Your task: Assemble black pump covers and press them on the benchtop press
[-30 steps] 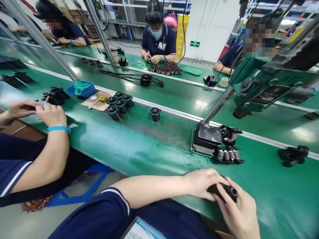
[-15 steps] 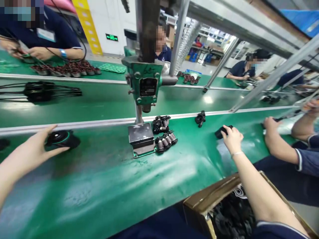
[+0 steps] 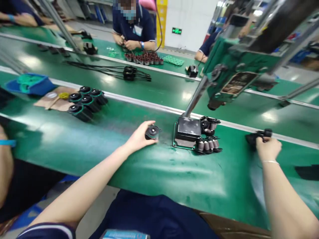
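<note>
My left hand (image 3: 138, 138) reaches out over the green belt (image 3: 139, 166) and its fingers close round a black cylindrical part with a green ring (image 3: 152, 132), just left of the press base (image 3: 187, 132). Far to the right, my right hand (image 3: 267, 148) grips another black part (image 3: 256, 136) resting on the belt. Two rows of small black and grey parts (image 3: 208, 145) lie against the right side of the press base.
A green press machine (image 3: 231, 74) leans over the belt behind the base. Several black cylinders (image 3: 86, 99), brown paper and a blue tray (image 3: 30, 83) lie at left. A co-worker's arm (image 3: 6, 162) shows at the left edge; other people work across the far belt.
My left hand has drawn the black cylinder in toward the press base. My right hand still holds the black part out at right. The view has swung back left.
</note>
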### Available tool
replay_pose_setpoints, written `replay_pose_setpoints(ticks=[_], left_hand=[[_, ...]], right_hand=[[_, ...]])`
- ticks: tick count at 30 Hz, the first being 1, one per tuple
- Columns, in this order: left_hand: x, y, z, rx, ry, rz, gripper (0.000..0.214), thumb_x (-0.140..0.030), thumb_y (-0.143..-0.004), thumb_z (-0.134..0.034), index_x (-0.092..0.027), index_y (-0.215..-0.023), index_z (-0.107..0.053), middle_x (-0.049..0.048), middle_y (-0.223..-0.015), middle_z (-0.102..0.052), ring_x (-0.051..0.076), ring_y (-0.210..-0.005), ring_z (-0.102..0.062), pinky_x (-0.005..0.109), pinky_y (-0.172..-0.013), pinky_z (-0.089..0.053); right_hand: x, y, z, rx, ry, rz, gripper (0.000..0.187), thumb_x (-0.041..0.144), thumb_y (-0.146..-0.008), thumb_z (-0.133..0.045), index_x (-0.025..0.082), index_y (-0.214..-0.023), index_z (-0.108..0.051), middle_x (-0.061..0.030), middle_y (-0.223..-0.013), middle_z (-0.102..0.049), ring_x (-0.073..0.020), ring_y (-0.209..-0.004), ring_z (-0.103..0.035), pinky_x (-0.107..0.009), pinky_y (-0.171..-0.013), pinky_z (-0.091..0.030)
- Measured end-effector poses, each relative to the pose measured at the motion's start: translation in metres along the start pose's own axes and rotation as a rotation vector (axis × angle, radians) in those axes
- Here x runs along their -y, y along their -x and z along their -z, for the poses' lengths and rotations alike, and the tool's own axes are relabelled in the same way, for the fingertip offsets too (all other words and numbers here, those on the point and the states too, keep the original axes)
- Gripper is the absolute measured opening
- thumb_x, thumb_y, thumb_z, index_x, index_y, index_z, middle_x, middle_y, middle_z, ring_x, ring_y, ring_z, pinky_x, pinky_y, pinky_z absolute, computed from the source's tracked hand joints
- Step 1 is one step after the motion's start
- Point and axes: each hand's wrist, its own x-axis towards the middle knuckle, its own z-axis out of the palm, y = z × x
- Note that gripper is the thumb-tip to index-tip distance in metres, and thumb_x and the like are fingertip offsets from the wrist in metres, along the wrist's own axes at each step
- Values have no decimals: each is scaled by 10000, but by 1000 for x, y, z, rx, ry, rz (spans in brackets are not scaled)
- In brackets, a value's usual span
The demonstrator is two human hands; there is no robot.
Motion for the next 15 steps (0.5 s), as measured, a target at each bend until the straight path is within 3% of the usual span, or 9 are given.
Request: replay_pose_setpoints(ticks=[2, 4, 6, 9, 12, 15], left_hand=[[-19, 18, -14, 43, 105, 2, 803, -307, -690, -812, -186, -1360, -386, 116, -1286, -557, 266, -1217, -566, 434, -1064, -474], [-38, 34, -27, 91, 198, 15, 852, -287, -688, -819, -212, -1391, -343, 116, -1298, -545, 265, -1210, -569, 431, -1053, -486], [-57, 46, -40, 136, 256, 38, 881, -292, -686, -825, -235, -1405, -318, 115, -1304, -541, 276, -1211, -569, 446, -1048, -493], [-77, 54, -56, 178, 314, 68, 905, -306, -691, -827, -252, -1417, -289, 121, -1330, -530, 294, -1230, -563, 477, -1048, -494], [-88, 58, -69, 165, 359, 101, 907, -333, -691, -831, -238, -1408, -286, 136, -1355, -520, 301, -1240, -565, 494, -1053, -492], [-89, 61, -78, 132, 413, 118, 874, -353, -688, -834, -228, -1380, -315, 137, -1349, -534, 298, -1236, -575, 493, -1056, -494]], right_hand=[[7, 21, 12, -25, 7, 71, 443, 564, -865, -449, 144, -730, -490, -53, -647, -430, -53, -618, -343, -223, -615, -282], [15, 54, 27, 25, 31, 177, 412, 562, -860, -450, 157, -823, -520, -118, -824, -541, -97, -694, -450, -254, -626, -310], [24, 92, 42, 151, 42, 309, 437, 583, -841, -481, 151, -883, -532, -136, -1037, -579, -134, -881, -555, -269, -717, -421], [42, 139, 59, 309, 4, 419, 576, 667, -779, -537, 121, -962, -537, -127, -1192, -561, -153, -1129, -565, -290, -962, -498], [59, 163, 71, 372, -82, 300, 604, 630, -871, -404, 100, -1133, -529, -125, -1254, -544, -120, -1199, -547, -293, -1072, -470], [66, 165, 77, 374, -122, 124, 630, 609, -899, -348, 106, -1231, -531, -120, -1265, -547, -127, -1258, -514, -330, -1107, -452]])
